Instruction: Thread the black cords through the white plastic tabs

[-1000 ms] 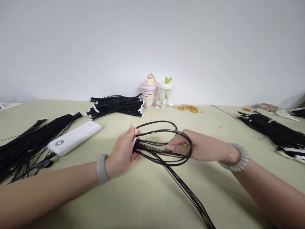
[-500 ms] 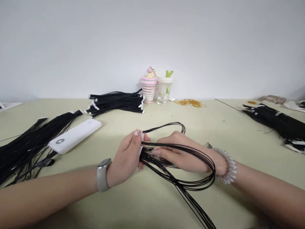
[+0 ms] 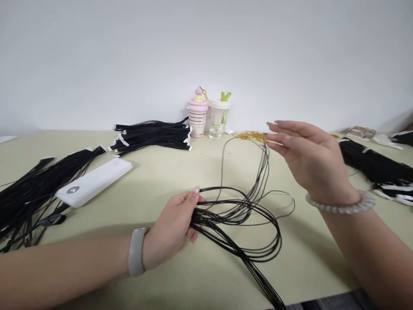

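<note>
My left hand (image 3: pixel 176 230) is closed around a bundle of thin black wires (image 3: pixel 222 215), thumb on top. From that grip the wires loop out to the right, and a thicker strand hangs down past the table's front edge. My right hand (image 3: pixel 309 155) is raised to the right. Several loose wire lengths rise to its fingertips, which pinch them; the exact contact is small and partly hidden. Just behind those fingertips lies a pile of yellow rubber bands (image 3: pixel 248 136) on the table.
A white power bank (image 3: pixel 95 183) lies at left beside black wire bundles (image 3: pixel 41 189). Another bundle with white connectors (image 3: pixel 155 135) is at the back. A pink-lidded cup (image 3: pixel 197 118) and a clear cup (image 3: pixel 218 122) stand by the wall. More black wires (image 3: pixel 377 163) lie at right.
My right hand has moved from beside the left hand up and to the right, drawing several wires up with it. The left hand keeps hold of the bundle.
</note>
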Action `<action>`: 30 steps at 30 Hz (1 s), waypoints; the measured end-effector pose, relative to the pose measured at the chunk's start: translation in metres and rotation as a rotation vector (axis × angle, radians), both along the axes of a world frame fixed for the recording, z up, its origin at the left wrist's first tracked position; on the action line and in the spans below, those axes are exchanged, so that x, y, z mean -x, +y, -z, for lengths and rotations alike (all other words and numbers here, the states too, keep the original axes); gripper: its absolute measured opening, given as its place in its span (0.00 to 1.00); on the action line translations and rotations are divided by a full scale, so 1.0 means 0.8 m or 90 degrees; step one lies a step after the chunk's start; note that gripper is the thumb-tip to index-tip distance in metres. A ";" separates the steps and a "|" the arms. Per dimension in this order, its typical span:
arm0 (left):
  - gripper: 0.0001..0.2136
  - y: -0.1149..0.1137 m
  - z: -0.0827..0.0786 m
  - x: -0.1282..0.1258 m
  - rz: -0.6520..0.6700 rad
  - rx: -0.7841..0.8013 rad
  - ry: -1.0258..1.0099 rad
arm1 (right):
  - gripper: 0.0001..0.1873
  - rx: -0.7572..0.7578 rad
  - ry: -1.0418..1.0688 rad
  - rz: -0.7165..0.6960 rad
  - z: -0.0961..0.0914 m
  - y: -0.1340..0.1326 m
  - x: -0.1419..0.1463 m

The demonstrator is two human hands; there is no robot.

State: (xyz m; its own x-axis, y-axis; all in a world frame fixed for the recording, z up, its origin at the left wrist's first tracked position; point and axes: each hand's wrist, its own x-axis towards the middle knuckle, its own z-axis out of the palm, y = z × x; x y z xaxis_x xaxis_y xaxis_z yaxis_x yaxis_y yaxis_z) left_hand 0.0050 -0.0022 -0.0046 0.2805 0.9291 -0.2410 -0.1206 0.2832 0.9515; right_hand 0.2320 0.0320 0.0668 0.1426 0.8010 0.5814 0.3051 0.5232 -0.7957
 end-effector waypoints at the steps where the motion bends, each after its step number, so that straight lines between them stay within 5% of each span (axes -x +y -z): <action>1: 0.15 -0.002 0.001 -0.001 0.004 0.006 0.005 | 0.13 0.022 0.053 -0.053 0.002 0.001 0.003; 4: 0.15 -0.004 0.000 -0.002 -0.009 0.008 0.021 | 0.14 0.132 0.036 -0.131 0.010 0.001 0.018; 9: 0.14 -0.003 0.000 -0.001 -0.021 -0.002 0.010 | 0.11 0.282 -0.397 -0.211 0.018 -0.009 0.024; 12: 0.14 -0.003 0.000 -0.001 -0.037 0.004 0.010 | 0.15 0.270 -0.576 -0.216 0.021 -0.012 0.021; 17: 0.15 -0.004 0.002 -0.002 -0.037 0.005 0.013 | 0.08 0.153 -0.765 -0.066 0.035 -0.003 0.021; 22: 0.12 -0.003 0.003 -0.004 -0.014 0.007 0.012 | 0.08 0.110 -0.653 0.119 0.031 0.010 0.008; 27: 0.12 -0.002 0.000 -0.005 -0.023 0.017 0.004 | 0.11 0.243 -0.471 0.041 0.021 0.016 -0.008; 30: 0.12 -0.003 -0.003 -0.006 -0.017 0.017 -0.004 | 0.08 0.110 -0.379 0.126 0.023 0.020 -0.013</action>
